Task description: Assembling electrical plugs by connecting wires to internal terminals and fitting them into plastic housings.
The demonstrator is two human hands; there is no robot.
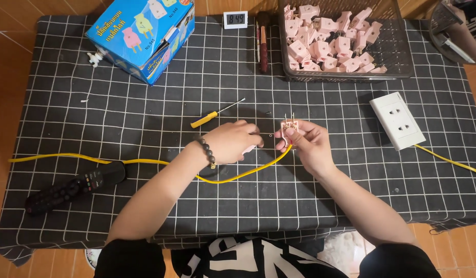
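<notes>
— How much room is there around the pink plug (pixel 289 128)?

— Toward the wire basket (pixel 397 56) beyond it the checked cloth (pixel 145 201) lies bare. Left of the plug, past the left hand (pixel 233 143), a yellow screwdriver (pixel 212 116) lies in the way.

— And nearer the body?

— The yellow cable (pixel 238 176) runs from the plug leftward across the cloth. To the right of the plug sits a white socket block (pixel 397 121).

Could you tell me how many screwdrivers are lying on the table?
1: a yellow-handled screwdriver lies on the checked cloth, just beyond the left hand. Others may be hidden behind the blue box.
</notes>
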